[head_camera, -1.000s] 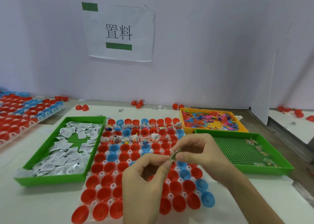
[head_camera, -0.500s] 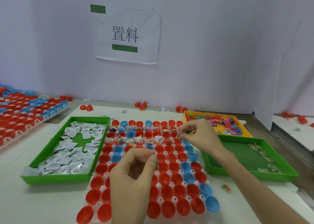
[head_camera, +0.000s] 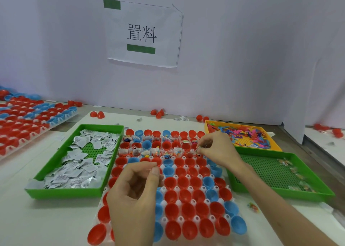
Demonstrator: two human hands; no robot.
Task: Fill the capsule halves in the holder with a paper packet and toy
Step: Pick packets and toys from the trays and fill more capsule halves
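Note:
The white holder [head_camera: 195, 218] lies in the middle of the table, packed with red and blue capsule halves [head_camera: 188, 208]. Its far rows hold packets and toys [head_camera: 156, 152]; the near rows look empty. My right hand [head_camera: 218, 152] pinches a small clear toy bag [head_camera: 199, 149] just above the right end of the third row. My left hand [head_camera: 134, 195] hovers over the holder's near left part, fingers curled, thumb tip against forefinger, with nothing visible between them.
A green tray [head_camera: 56, 160] of paper packets [head_camera: 80, 163] sits left of the holder. At the right are an orange tray [head_camera: 276, 148] of colourful toys and a green tray [head_camera: 280, 193] with a few bagged toys. Another holder [head_camera: 28, 119] lies far left. A stray toy bag [head_camera: 253, 207] lies on the table.
My hands, together over the holder's middle a second ago, have parted. The right hand has carried the small bag away to the far right rows. The left hand stays curled.

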